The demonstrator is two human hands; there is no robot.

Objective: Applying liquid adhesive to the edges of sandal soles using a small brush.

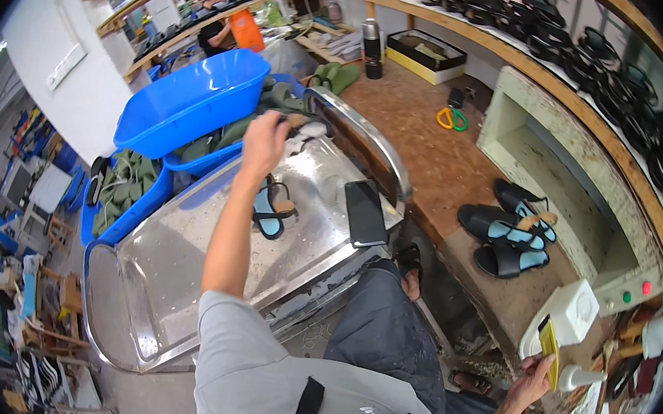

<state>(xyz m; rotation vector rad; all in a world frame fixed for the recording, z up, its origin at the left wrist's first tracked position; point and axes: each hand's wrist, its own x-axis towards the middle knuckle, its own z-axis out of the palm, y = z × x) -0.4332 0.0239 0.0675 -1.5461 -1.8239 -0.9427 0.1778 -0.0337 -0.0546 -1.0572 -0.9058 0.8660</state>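
Note:
My left hand reaches over the far end of a metal cart tray. Its fingers are closed by a pale-soled sandal; what they grip is hidden. A black strappy sandal with a light-blue sole and a flat black case-like object lie on the tray, nearer to me. At the right, my right hand is closed round a flat yellow-handled brush-like tool. Beside it are a white container and a white squeeze bottle.
Blue bins with green shoe parts stand beyond the tray. Several black sandals sit on the brown bench before a box-like machine. Scissors and a thermos are farther back. A person is in the distance.

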